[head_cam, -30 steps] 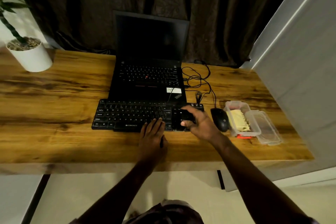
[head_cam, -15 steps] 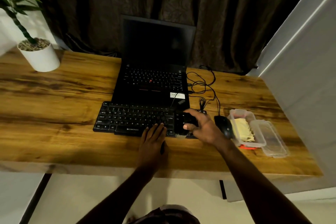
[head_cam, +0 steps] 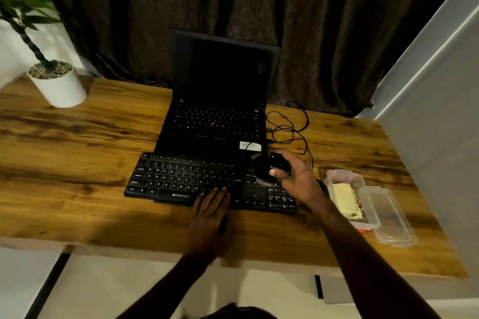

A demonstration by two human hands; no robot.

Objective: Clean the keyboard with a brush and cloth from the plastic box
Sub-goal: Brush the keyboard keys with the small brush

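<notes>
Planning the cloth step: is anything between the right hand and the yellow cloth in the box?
Only the mouse, mostly hidden by the wrist, lies between the right hand and the plastic box. The box is open, its lid beside it, so the cloth is uncovered. The hand holds the brush, though.

Wide free desk (head_cam: 77, 176) at lower left of frame, laptop (head_cam: 215, 122) and tangled cable (head_cam: 290, 127) blocking behind keyboard (head_cam: 181, 179), plastic box (head_cam: 344, 176) and lid (head_cam: 394, 217) crowding right.

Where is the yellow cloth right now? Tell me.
In the head view, the yellow cloth lies inside the open plastic box, right of the keyboard, with the box's lid beside it.
</notes>
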